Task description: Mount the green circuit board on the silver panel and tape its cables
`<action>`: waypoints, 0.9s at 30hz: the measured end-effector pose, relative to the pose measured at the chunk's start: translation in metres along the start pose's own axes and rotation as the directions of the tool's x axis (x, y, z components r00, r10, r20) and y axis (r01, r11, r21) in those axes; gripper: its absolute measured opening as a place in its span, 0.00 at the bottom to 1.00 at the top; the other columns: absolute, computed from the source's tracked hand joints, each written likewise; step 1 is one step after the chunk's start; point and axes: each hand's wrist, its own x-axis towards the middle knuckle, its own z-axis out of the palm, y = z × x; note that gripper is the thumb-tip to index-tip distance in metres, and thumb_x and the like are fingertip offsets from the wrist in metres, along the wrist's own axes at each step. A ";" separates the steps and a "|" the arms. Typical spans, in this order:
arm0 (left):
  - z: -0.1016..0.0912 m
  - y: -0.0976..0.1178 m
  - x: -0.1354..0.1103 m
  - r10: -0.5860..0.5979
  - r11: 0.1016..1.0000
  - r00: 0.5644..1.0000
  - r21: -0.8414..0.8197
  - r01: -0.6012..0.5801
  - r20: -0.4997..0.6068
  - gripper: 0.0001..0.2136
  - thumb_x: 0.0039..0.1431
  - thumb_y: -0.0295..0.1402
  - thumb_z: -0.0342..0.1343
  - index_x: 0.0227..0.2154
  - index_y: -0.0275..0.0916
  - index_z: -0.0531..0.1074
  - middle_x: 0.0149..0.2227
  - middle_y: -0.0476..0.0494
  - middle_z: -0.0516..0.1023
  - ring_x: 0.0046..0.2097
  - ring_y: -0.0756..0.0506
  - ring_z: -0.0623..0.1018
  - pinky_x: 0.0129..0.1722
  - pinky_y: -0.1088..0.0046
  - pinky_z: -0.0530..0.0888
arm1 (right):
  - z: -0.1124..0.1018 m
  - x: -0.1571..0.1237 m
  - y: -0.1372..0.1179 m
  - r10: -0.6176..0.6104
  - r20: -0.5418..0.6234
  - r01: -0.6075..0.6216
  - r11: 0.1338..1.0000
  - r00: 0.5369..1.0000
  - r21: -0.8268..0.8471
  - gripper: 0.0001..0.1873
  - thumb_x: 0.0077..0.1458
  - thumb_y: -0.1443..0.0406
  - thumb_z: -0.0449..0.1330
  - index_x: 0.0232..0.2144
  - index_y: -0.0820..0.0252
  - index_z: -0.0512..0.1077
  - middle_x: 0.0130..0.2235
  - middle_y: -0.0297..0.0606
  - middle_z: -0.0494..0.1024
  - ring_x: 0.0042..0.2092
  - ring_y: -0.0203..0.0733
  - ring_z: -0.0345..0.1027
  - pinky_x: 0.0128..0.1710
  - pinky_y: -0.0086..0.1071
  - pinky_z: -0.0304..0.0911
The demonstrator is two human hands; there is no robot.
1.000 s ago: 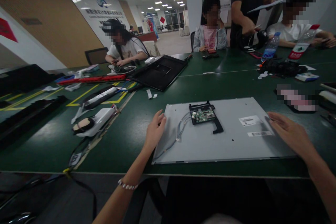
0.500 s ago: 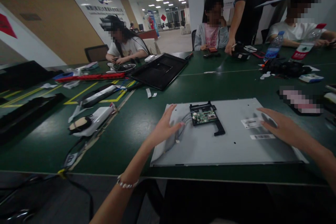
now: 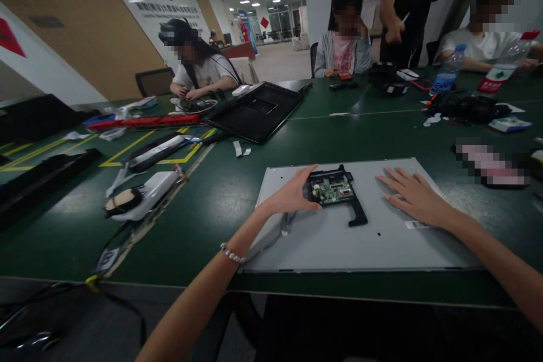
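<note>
A grey flat display panel (image 3: pixel 314 249) lies back side up on the table in front of me. On it sits a black plastic bracket (image 3: pixel 359 216) with a green circuit board (image 3: pixel 333 193) in its frame. My left hand (image 3: pixel 292 192) grips the bracket's left end, thumb at the near side and fingers at the far side. Grey cables (image 3: pixel 285 225) run out from under that hand. To the right, my right hand (image 3: pixel 418 195) rests with spread fingers on the panel, partly covering a white label (image 3: pixel 416 225).
A black monitor cover (image 3: pixel 244 124) lies farther back on the green table (image 3: pixel 203 237). White and black devices (image 3: pixel 148 195) with cables are to the left. Bottles (image 3: pixel 448 70), a black cable bundle (image 3: pixel 466 106) and a phone-like object (image 3: pixel 490 165) are at right. Several people are across the table.
My left hand has moved right onto the bracket, which has shifted slightly. My right hand has moved left and now lies on the panel. A standing person's hand has risen from the table.
</note>
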 end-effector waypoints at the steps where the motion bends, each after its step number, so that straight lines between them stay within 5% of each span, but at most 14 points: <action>1: 0.002 0.003 -0.001 0.006 1.000 1.000 -0.001 -0.006 0.009 0.49 0.43 0.37 0.66 0.69 0.39 0.50 0.66 0.31 0.58 0.67 0.30 0.59 0.66 0.47 0.55 | 0.000 0.000 0.000 -0.002 -0.001 0.002 1.000 1.000 0.003 0.33 0.65 0.45 0.45 0.68 0.43 0.54 0.72 0.35 0.48 0.70 0.60 0.41 0.65 0.63 0.42; 8: 0.022 0.026 -0.004 0.027 0.998 0.994 -0.064 -0.021 0.102 0.51 0.43 0.40 0.67 0.69 0.40 0.48 0.67 0.31 0.54 0.66 0.28 0.59 0.66 0.46 0.56 | -0.003 0.002 0.001 0.008 -0.003 -0.008 0.999 1.000 0.045 0.32 0.64 0.45 0.47 0.68 0.40 0.54 0.71 0.33 0.49 0.70 0.60 0.42 0.65 0.63 0.41; 14: 0.030 0.022 -0.005 0.025 0.998 0.992 -0.053 -0.019 0.121 0.51 0.45 0.41 0.66 0.70 0.40 0.45 0.69 0.29 0.47 0.68 0.28 0.54 0.67 0.45 0.53 | -0.005 0.001 -0.002 0.013 0.007 -0.013 1.000 1.000 0.008 0.32 0.65 0.45 0.45 0.68 0.41 0.53 0.72 0.34 0.48 0.70 0.60 0.42 0.65 0.62 0.42; 27: 0.016 0.021 -0.010 -0.036 0.997 0.967 0.070 0.019 0.253 0.56 0.49 0.47 0.64 0.71 0.40 0.33 0.72 0.30 0.34 0.71 0.27 0.41 0.67 0.44 0.49 | -0.001 0.002 -0.004 0.030 0.002 -0.030 0.989 1.000 -0.146 0.33 0.66 0.45 0.40 0.69 0.45 0.52 0.71 0.37 0.51 0.70 0.58 0.44 0.63 0.60 0.48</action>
